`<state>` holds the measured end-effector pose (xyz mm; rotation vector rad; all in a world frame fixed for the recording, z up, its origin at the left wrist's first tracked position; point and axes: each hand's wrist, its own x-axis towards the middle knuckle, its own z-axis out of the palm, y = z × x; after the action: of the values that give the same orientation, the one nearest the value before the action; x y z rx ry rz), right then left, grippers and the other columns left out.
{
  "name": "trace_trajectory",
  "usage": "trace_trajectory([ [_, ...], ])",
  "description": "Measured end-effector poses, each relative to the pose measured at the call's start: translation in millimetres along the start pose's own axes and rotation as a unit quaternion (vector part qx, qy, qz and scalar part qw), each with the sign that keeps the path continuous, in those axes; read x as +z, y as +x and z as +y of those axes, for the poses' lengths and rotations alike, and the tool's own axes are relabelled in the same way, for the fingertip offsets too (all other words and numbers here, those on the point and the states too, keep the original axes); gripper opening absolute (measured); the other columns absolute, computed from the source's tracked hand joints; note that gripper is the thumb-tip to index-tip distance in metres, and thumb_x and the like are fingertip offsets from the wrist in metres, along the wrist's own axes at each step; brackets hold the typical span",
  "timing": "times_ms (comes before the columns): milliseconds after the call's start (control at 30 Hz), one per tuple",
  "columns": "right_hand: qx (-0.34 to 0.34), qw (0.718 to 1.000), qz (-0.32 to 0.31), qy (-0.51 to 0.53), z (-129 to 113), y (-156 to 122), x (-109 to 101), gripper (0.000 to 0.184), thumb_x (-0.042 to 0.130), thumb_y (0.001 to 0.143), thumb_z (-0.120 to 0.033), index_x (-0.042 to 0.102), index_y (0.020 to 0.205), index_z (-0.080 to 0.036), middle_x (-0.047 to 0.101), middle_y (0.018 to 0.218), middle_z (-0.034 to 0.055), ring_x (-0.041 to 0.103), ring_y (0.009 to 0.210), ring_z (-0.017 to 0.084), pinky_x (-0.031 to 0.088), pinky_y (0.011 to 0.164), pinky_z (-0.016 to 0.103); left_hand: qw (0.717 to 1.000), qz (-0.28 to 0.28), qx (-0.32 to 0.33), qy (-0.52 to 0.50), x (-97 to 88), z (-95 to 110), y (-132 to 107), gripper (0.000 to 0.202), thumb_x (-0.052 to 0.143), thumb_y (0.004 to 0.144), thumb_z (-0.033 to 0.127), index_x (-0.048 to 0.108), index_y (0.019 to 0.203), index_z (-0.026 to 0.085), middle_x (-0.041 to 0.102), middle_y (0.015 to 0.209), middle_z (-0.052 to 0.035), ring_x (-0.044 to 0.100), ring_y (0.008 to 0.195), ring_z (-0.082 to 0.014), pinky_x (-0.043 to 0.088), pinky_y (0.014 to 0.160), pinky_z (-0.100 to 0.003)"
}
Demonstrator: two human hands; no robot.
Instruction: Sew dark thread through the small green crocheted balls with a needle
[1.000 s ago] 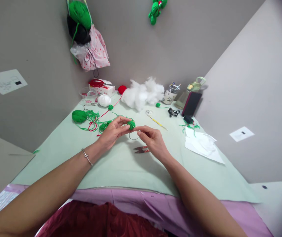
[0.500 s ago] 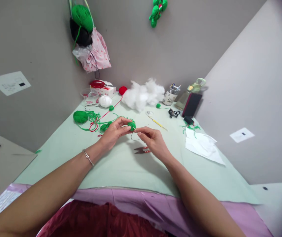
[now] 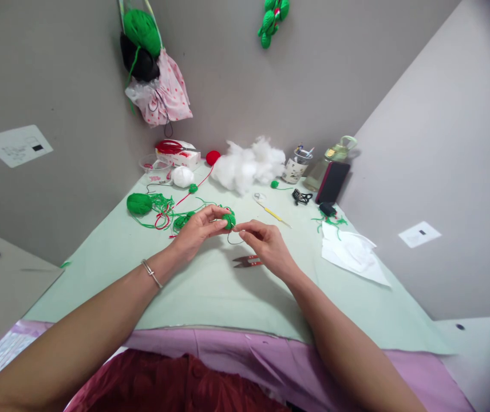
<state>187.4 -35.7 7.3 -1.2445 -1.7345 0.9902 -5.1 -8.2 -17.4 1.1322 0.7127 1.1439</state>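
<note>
A small green crocheted piece (image 3: 229,220) is pinched between the thumb and fingers of my left hand (image 3: 204,226). My right hand (image 3: 266,241) is closed at its right edge, thumb against forefinger, on a thin needle that is mostly hidden. Dark thread (image 3: 233,242) hangs in a loop below the piece, between both hands. Beneath my right hand lie red-handled thread snips (image 3: 247,261) on the table. Just behind my left hand are a bundle of green yarn (image 3: 182,221) and loose green strands.
White stuffing (image 3: 249,166) sits at the back, with a pen cup (image 3: 295,167), a bottle (image 3: 335,154) and a leaning phone (image 3: 333,182) to its right. A yellow crochet hook (image 3: 273,214) lies mid-table. Green yarn (image 3: 139,203) is at left, white paper (image 3: 352,254) at right.
My right fingertips have moved slightly closer to the green piece, and less of the needle shows. My left hand has barely moved.
</note>
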Motion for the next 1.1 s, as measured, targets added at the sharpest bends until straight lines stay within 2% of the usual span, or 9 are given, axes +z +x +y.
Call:
trace_trajectory([
  [167, 0.004, 1.000, 0.000, 0.002, 3.2, 0.3, 2.9, 0.025, 0.057, 0.085, -0.032, 0.073, 0.094, -0.015, 0.062, 0.075, 0.0014, 0.042, 0.061, 0.012, 0.033, 0.059, 0.027, 1.000, -0.011, 0.027, 0.013, -2.4, -6.5, 2.0, 0.026, 0.078, 0.078, 0.031, 0.070, 0.099, 0.019, 0.065, 0.108, -0.0062, 0.061, 0.102, -0.0212, 0.051, 0.099, -0.046],
  [433, 0.003, 1.000, 0.008, 0.024, 6.1, 0.7, 7.1, 0.023, 0.058, 0.085, -0.034, 0.070, 0.090, -0.015, 0.055, 0.069, -0.0006, 0.038, 0.060, 0.012, 0.033, 0.058, 0.027, 1.000, 0.003, 0.007, 0.004, -1.1, -7.4, 1.7, 0.025, 0.078, 0.077, 0.030, 0.069, 0.097, 0.019, 0.063, 0.109, -0.0056, 0.060, 0.101, -0.0198, 0.051, 0.098, -0.045],
  [633, 0.012, 1.000, -0.003, 0.020, 0.7, 0.0, 4.1, 0.025, 0.058, 0.085, -0.036, 0.070, 0.091, -0.016, 0.056, 0.070, 0.0002, 0.039, 0.061, 0.012, 0.033, 0.058, 0.027, 0.999, 0.005, -0.029, -0.031, 0.1, -4.7, 1.7, 0.025, 0.078, 0.077, 0.028, 0.069, 0.097, 0.019, 0.064, 0.094, -0.0024, 0.062, 0.093, -0.0176, 0.050, 0.100, -0.045],
  [1100, -0.013, 1.000, 0.004, 0.007, -3.6, -3.1, 3.1, 0.025, 0.057, 0.087, -0.031, 0.075, 0.094, -0.016, 0.061, 0.081, 0.0025, 0.043, 0.064, 0.012, 0.036, 0.062, 0.027, 1.000, 0.011, -0.015, -0.024, -1.2, -1.4, 1.0, 0.026, 0.078, 0.078, 0.031, 0.068, 0.098, 0.019, 0.067, 0.111, -0.0057, 0.062, 0.104, -0.0202, 0.048, 0.102, -0.045],
])
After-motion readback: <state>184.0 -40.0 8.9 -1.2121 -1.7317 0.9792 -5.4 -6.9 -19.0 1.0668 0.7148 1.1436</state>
